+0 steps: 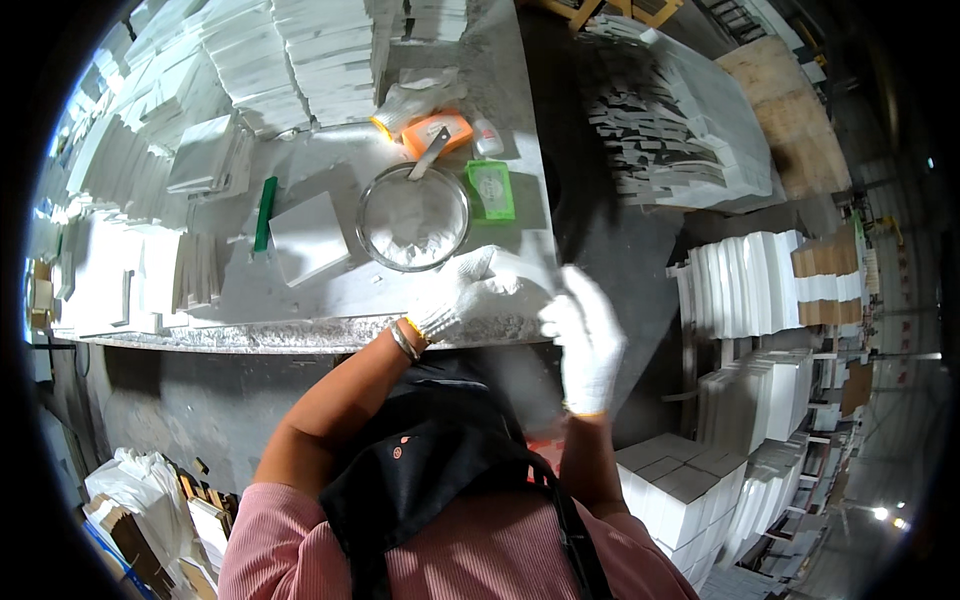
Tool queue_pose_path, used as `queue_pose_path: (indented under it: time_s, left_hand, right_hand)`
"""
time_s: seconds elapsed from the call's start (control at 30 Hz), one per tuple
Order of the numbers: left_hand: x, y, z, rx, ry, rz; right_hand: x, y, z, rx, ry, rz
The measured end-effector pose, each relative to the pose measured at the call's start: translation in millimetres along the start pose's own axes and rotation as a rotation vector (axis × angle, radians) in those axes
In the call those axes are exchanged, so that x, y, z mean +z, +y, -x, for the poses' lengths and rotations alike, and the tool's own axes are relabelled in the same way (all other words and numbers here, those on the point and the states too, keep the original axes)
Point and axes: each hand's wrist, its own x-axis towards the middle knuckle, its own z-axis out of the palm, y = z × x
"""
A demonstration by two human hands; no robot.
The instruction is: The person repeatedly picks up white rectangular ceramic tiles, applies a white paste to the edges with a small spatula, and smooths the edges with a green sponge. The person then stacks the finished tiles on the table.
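Both my hands wear white knit gloves with yellow cuffs. My left hand (465, 292) is over the table's front edge, just below a round bowl (467, 226); its fingers point right, apart from the thumb, and I see nothing held. My right hand (585, 345) is raised off the table's right corner, fingers stretched out, holding nothing visible. White powder or paste (412, 225) lies in the bowl. A putty knife (430, 153) rests across its far rim. Right of the bowl is a bright green box (491, 191). Behind it are an orange box (437, 133) and a small white bottle (487, 138).
A white square tile (308, 238) and a green strip (265, 213) lie left of the bowl. Tall stacks of white tiles (250, 60) fill the table's far left. Stacked pale slabs (660, 120) and white boxes (685, 485) stand on the floor at right.
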Motion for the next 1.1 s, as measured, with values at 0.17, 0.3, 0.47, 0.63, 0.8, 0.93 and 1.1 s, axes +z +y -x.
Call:
queue_pose_path:
  time_s: [0.17, 0.3, 0.47, 0.63, 0.8, 0.93, 1.1]
  left_hand:
    - [-0.6, 15.3, 24.8, -0.117, 0.039, 0.314]
    - [-4.7, 23.6, 35.8, -0.138, 0.060, 0.377]
    - [-5.9, 21.4, 44.0, -0.123, 0.065, 0.381]
    - [-9.8, 20.9, 50.4, -0.093, 0.039, 0.255]
    - [-0.4, 33.3, 51.8, -0.015, 0.031, 0.191]
    - [1.0, 35.6, 52.6, 0.000, 0.046, 0.049]
    - [1.6, 38.8, 56.1, 0.074, 0.091, -0.118]
  right_hand:
    - [-44.8, 1.7, -1.6, -0.046, 0.132, 0.149]
    - [-43.6, 28.2, 1.4, 0.018, 0.027, 0.169]
    - [-19.6, 2.6, 13.3, 0.049, -0.103, 0.106]
    - [-38.6, -15.3, 5.3, -0.019, 0.101, 0.143]
    - [-32.8, -18.0, 11.4, 0.022, -0.021, 0.016]
    - [-18.8, -9.0, 16.9, -0.086, -0.151, 0.106]
    - [-43.0, 4.9, 3.3, -0.194, 0.129, 0.403]
